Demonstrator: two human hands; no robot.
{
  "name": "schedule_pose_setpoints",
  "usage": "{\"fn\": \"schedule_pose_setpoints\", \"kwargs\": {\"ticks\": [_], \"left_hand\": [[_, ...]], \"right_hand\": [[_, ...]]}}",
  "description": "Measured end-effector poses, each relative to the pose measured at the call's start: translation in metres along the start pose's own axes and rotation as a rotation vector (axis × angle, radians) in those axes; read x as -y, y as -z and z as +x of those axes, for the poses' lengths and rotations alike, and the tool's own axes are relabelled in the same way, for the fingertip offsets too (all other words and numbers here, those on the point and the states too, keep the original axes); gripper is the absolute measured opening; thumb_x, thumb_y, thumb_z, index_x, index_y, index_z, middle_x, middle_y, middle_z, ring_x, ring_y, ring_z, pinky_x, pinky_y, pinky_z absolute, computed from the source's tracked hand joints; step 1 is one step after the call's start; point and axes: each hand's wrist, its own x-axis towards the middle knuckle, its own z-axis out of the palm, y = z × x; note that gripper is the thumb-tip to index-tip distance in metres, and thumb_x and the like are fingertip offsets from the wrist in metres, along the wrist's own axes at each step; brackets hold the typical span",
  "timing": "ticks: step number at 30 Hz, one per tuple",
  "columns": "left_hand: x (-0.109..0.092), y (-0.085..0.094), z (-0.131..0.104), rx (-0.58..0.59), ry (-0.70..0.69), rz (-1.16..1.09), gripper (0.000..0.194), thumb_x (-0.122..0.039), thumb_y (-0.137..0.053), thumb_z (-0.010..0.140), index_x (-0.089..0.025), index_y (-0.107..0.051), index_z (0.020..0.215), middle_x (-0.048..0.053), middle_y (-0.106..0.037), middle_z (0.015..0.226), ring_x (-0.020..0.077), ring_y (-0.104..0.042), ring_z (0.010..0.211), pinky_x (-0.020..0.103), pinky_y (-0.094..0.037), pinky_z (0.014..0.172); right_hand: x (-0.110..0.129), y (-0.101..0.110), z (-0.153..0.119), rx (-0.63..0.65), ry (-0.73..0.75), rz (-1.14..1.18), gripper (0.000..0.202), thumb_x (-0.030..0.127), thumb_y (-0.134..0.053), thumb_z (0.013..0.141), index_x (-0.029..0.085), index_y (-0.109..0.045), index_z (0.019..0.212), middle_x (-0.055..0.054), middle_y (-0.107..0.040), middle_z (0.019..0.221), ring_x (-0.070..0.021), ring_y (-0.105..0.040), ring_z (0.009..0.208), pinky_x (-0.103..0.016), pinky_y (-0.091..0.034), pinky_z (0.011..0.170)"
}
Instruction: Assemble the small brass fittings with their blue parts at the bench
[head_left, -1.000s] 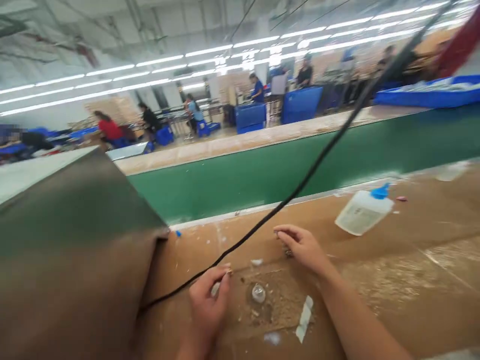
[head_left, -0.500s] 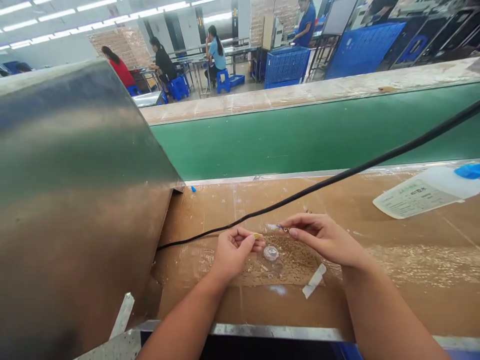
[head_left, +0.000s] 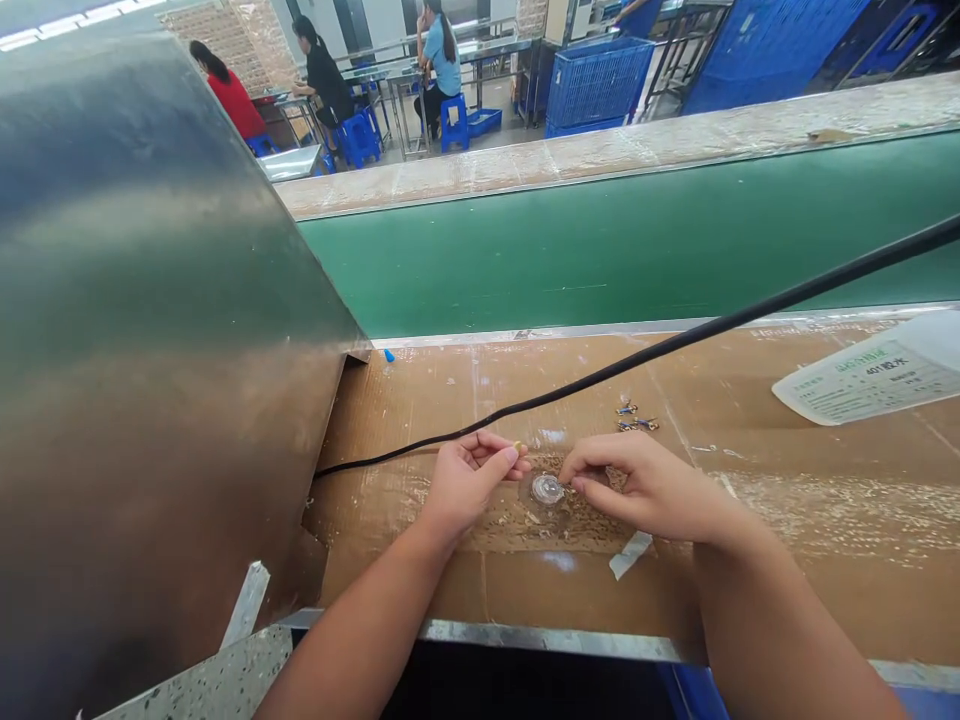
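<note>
2 bare forearms, no sleeves.

A cardboard-covered bench point(head_left: 787, 590) is carrying the work, with a black cable point(head_left: 645, 352) lying across it from the steel housing toward the right. Just below the cable a small clear round cap point(head_left: 547, 489) is sitting, with a few tiny metal parts point(head_left: 632, 417) lying between the two. A strip of white tape point(head_left: 631, 553) is lying below the cap, and a labelled plastic bottle point(head_left: 870, 372) is resting well to the cap's right.

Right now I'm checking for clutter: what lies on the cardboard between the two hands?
In the head view, a small clear round cap sits between the left hand and the right hand, by the right fingertips, on glue-speckled cardboard.
</note>
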Motion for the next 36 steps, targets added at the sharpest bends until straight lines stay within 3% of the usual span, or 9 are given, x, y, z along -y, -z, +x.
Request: {"fn": "schedule_pose_setpoints", "kwargs": {"ticks": [6, 14, 25, 30, 36], "left_hand": [[0.001, 0.001, 0.002, -0.016, 0.000, -0.008, 0.046, -0.047, -0.095, 0.056, -0.013, -0.069, 0.076, 0.007, -0.075, 0.076, 0.0146, -0.070, 0.064, 0.025, -0.059, 0.061], [-0.001, 0.002, 0.000, -0.017, -0.017, 0.000, 0.037, -0.027, -0.089, 0.063, -0.014, -0.077, 0.096, 0.003, -0.074, 0.084, 0.0105, -0.068, 0.067, 0.022, -0.055, 0.065], [0.001, 0.004, 0.001, 0.022, -0.013, -0.015, 0.044, -0.040, -0.093, 0.066, -0.015, -0.078, 0.099, 0.006, -0.077, 0.086, 0.0120, -0.069, 0.068, 0.024, -0.056, 0.067], [0.004, 0.006, 0.001, 0.067, 0.014, -0.133, 0.055, -0.046, -0.096, 0.063, -0.014, -0.077, 0.103, 0.007, -0.078, 0.085, 0.0131, -0.070, 0.069, 0.024, -0.056, 0.067], [-0.001, 0.002, -0.006, 0.098, 0.106, -0.294, 0.053, -0.035, -0.102, 0.053, -0.014, -0.079, 0.096, 0.007, -0.078, 0.080, 0.0120, -0.072, 0.067, 0.019, -0.055, 0.064]], "right_hand": [[0.001, -0.002, 0.000, 0.009, 0.010, -0.057, 0.026, 0.031, -0.047, 0.092, 0.023, -0.070, 0.084, 0.001, -0.065, 0.071, -0.0123, -0.057, 0.062, -0.025, -0.043, 0.060], [0.001, -0.004, 0.000, 0.017, 0.063, -0.076, 0.019, 0.021, -0.050, 0.091, 0.020, -0.068, 0.084, 0.001, -0.063, 0.070, -0.0118, -0.053, 0.062, -0.024, -0.041, 0.059], [0.000, -0.002, -0.001, -0.001, 0.123, -0.080, 0.019, 0.016, -0.050, 0.089, 0.021, -0.067, 0.084, 0.003, -0.062, 0.069, -0.0110, -0.054, 0.061, -0.023, -0.042, 0.058], [0.002, 0.000, -0.002, -0.102, 0.146, -0.056, 0.018, 0.018, -0.052, 0.092, 0.022, -0.069, 0.088, 0.001, -0.067, 0.075, -0.0119, -0.059, 0.064, -0.024, -0.046, 0.060], [0.011, -0.001, 0.000, -0.289, 0.262, 0.044, 0.017, 0.013, -0.054, 0.092, 0.022, -0.068, 0.089, 0.002, -0.067, 0.075, -0.0112, -0.062, 0.064, -0.023, -0.047, 0.060]]}}
